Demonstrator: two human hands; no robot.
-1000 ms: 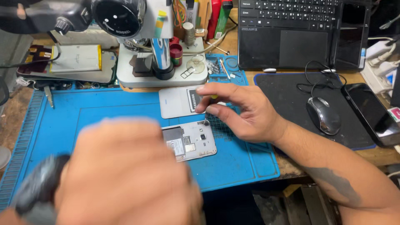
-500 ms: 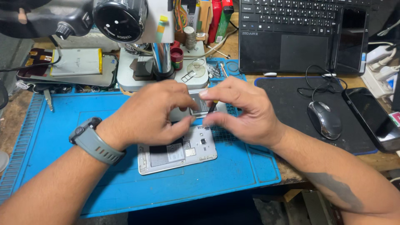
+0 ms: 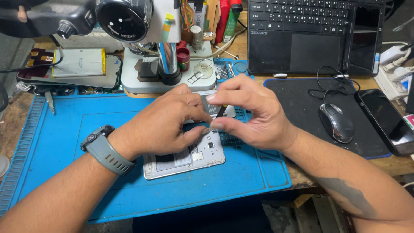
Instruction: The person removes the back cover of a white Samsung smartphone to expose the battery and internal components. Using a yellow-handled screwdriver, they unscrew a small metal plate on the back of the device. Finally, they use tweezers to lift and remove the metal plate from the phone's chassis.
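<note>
Forearms enter from the near edge and meet over a blue silicone mat that covers the middle of the worktop. The left wrist wears a grey watch. Lying flat on the mat, at its centre, is an opened phone, back cover off, pale inner frame and small parts exposed.

The left hand rests over the far half of the phone, fingers curled nearly closed, thumb and forefinger pinched together. The right hand meets it from the mat's right side, its fingers also pinched. Between the two pinches sits something small and thin, just above the phone's top edge; a slim dark tool tip shows there too. Which hand truly holds the small piece cannot be told.

Judging from this, fine work on such a part would go best with wrists braced on the mat, light pressure, and the piece kept low over the phone so it cannot drop far.

Beyond the mat's far edge stands a microscope on a white base, its dark head overhanging. Left of that lies a second opened device. To the mat's right, a black pad carries a wired mouse, with a dark phone further right. A laptop sits behind the pad.
</note>
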